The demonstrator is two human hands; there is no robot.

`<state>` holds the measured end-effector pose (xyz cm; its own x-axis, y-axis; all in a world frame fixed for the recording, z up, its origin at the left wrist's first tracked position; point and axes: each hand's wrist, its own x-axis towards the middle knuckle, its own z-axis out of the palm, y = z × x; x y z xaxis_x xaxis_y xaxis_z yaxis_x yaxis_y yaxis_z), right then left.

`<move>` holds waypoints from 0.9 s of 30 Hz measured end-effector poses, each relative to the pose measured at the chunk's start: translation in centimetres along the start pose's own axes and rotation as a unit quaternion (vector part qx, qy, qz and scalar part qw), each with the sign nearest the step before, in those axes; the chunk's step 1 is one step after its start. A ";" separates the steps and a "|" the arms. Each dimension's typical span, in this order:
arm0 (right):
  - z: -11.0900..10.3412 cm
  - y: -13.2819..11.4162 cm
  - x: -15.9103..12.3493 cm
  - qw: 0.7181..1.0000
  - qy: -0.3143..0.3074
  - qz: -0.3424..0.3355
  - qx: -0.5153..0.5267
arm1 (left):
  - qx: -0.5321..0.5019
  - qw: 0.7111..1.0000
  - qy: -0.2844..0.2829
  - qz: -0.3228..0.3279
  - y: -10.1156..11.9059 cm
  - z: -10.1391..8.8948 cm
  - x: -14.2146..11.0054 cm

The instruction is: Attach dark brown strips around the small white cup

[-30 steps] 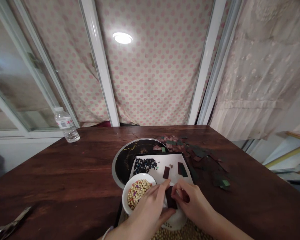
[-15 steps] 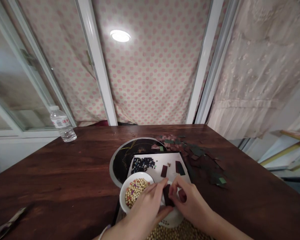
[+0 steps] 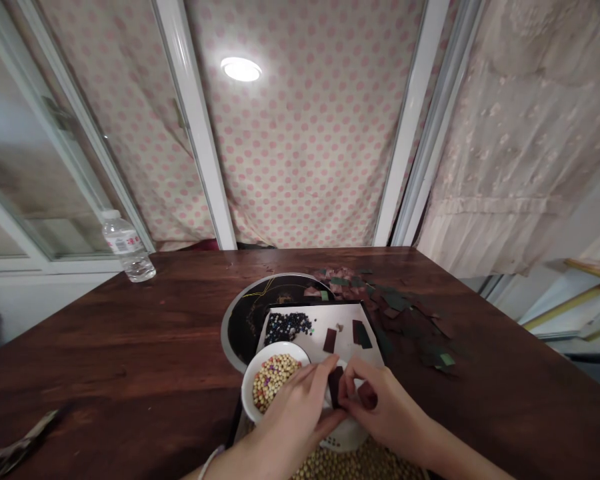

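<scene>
My left hand (image 3: pixel 300 399) holds a thin dark brown rectangle (image 3: pixel 335 387), its fingers at the upper end and its thumb at the lower end. The fingertips of my right hand (image 3: pixel 380 403) are pinched together at the right edge of the same piece; whether something smaller is between them cannot be seen. Under both hands is a white container (image 3: pixel 347 437) with dark spots or holes, mostly covered. Just left of my left hand stands a white bowl (image 3: pixel 250 380) of cream, orange and purple beads. Another dark brown rectangle (image 3: pixel 330 341) lies flat beyond my fingers.
A white-lined tray (image 3: pixel 325 313) bears dark beads (image 3: pixel 287 325) and dark rectangles (image 3: pixel 361 335). Behind it is a round black tray (image 3: pixel 240 327). Brown and green scraps (image 3: pixel 405 317) spread right. Tan beads (image 3: pixel 350 465) lie in front. A water bottle (image 3: pixel 129 247) and a metal tool (image 3: pixel 20 447) are left.
Both hands keep nearly the same pose on the dark brown rectangle, which looks slightly more upright. The whole view has shifted a little.
</scene>
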<state>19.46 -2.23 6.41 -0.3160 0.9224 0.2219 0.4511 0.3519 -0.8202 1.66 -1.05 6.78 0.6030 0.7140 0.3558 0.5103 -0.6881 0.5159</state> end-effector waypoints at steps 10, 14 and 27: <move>0.0 0.2 0.0 0.999 0.026 0.000 -0.038 | -0.007 1.000 0.018 0.007 0.1 0.0 0.0; 0.0 0.5 -0.1 1.000 -0.003 -0.003 -0.013 | -0.015 1.000 0.007 0.005 0.2 -0.2 0.2; -0.3 0.5 -0.4 0.995 -0.015 -0.050 -0.081 | -0.007 1.000 -0.003 0.006 0.1 -0.1 0.0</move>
<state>20.07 -2.36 6.09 -0.3907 0.8768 0.2804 0.5437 0.4656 -0.6983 1.70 -1.12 6.90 0.6127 0.7046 0.3580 0.4944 -0.6951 0.5219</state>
